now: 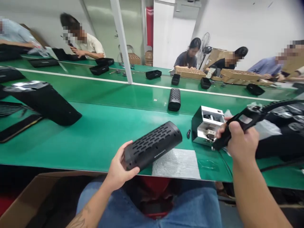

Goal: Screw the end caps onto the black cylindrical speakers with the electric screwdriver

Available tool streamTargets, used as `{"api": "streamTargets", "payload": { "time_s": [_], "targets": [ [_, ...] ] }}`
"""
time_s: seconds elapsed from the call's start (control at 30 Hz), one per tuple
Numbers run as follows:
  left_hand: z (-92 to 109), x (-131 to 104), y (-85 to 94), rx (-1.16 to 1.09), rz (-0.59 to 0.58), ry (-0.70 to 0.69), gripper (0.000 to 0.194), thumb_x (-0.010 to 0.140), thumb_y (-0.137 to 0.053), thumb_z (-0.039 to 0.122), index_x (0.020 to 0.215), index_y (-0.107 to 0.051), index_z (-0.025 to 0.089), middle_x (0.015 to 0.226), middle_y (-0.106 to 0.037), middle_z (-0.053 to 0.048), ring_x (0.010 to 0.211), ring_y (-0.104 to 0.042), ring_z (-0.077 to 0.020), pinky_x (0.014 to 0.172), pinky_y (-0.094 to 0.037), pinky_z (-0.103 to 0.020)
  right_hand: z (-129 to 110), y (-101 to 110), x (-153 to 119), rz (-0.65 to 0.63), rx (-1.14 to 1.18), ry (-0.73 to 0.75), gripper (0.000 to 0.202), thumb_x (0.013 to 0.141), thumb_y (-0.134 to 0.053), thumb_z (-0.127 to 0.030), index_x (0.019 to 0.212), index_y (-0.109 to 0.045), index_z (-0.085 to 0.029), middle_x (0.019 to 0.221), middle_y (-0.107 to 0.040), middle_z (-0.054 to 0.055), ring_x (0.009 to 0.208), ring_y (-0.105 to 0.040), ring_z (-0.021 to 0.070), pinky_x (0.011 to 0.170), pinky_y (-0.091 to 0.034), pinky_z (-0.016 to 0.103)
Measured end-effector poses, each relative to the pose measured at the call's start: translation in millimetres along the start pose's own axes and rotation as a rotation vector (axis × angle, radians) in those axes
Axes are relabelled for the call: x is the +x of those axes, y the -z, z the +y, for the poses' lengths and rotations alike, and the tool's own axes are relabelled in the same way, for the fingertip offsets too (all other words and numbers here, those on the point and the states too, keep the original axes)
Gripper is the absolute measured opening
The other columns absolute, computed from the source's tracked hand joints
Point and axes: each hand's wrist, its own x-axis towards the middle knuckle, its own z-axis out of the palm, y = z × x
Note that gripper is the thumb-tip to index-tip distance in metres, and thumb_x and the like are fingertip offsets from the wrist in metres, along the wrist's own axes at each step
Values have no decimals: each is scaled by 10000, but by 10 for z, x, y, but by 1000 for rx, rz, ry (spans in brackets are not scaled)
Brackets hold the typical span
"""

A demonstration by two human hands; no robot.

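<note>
My left hand (121, 169) grips the near-left end of a black perforated housing (154, 145), which is tilted over the green table (95, 139). Its slotted face points up, with pale lettering along the side. My right hand (242, 139) is wrapped round a black handheld tool (237, 126) with a cable at its rear; the tool's tip points down and left. That tip is beside a black and white box-shaped device (206, 125) with metal parts in its open front. A pale foam sheet (177, 163) lies at the table's front edge, partly under the housing.
A small black piece (188, 134) lies left of the device. Another perforated housing (174, 99) stands farther back. Large black parts are at the left (52, 101) and right (277, 145). A white post (122, 41) rises behind. Several people sit across the tables.
</note>
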Motion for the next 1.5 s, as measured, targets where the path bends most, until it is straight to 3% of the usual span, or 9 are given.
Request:
{"api": "streamTargets", "payload": {
  "time_s": [0.07, 0.17, 0.43, 0.63, 0.77, 0.83, 0.97, 1.13, 1.5],
  "targets": [
    [97, -116, -116, 69, -114, -32, 978, 670, -862, 346, 1513, -385, 214, 1348, -639, -148, 1187, -685, -332, 974, -615, -427, -4, 48, 152, 128, -4, 193, 242, 860, -704, -394, 940, -674, -167, 565, -594, -6, 432, -581, 181, 460, -488, 331],
    [203, -159, -285, 156, -271, -73, 981, 636, -837, 254, 1509, -389, 245, 1415, -599, -127, 1223, -666, -328, 1034, -588, -443, 98, 52, 328, 170, 27, 301, 257, 884, -631, -458, 931, -629, -205, 539, -565, -37, 399, -565, 181, 436, -490, 331],
    [289, -55, -575, 281, -404, -43, 984, 636, -798, 210, 1521, -375, 290, 1450, -574, -72, 1260, -635, -281, 1112, -531, -416, 418, 32, 377, 130, -52, 256, 333, 866, -647, -555, 837, -603, -226, 532, -578, -46, 382, -543, 159, 446, -473, 310],
    [287, 72, -576, 270, -500, -83, 964, 676, -743, 161, 1531, -322, 306, 1453, -546, -61, 1271, -610, -253, 1123, -505, -385, 274, 84, 248, 119, -2, 204, 345, 886, -633, -556, 883, -617, -211, 530, -570, -53, 397, -560, 156, 447, -486, 302],
    [179, 91, -607, 325, -472, -150, 1097, 663, -790, 193, 1583, -202, 300, 1567, -398, -111, 1430, -459, -316, 1224, -378, -487, -90, 138, 44, 103, 132, 214, 339, 867, -668, -534, 909, -645, -198, 541, -576, -33, 396, -555, 178, 413, -490, 334],
    [96, 66, -633, 306, -448, -163, 1156, 661, -838, 255, 1594, -158, 294, 1579, -369, -136, 1440, -443, -334, 1225, -367, -516, -303, 171, -110, -27, 243, 175, 400, 811, -713, -583, 915, -671, -199, 552, -594, -16, 406, -565, 193, 410, -499, 357],
    [-29, 19, -674, 286, -397, -208, 1100, 676, -872, 331, 1566, -229, 280, 1544, -394, -143, 1398, -478, -334, 1205, -396, -511, -594, 159, -457, -312, 377, 56, 452, 757, -756, -623, 929, -715, -207, 583, -629, 4, 409, -586, 208, 417, -514, 384],
    [-47, 11, -693, 311, -350, -273, 1047, 683, -875, 332, 1542, -279, 271, 1514, -416, -135, 1379, -486, -336, 1193, -409, -499, -563, 58, -728, -362, 425, 16, 406, 756, -789, -546, 954, -713, -199, 593, -625, 3, 422, -586, 195, 435, -498, 362],
    [-30, -1, -706, 320, -340, -272, 1022, 694, -869, 373, 1534, -299, 256, 1480, -447, -130, 1351, -507, -325, 1185, -418, -490, -426, 2, -780, -308, 298, -49, 482, 709, -798, -634, 917, -641, -228, 579, -606, -27, 438, -590, 190, 468, -504, 359]
  ]
}}
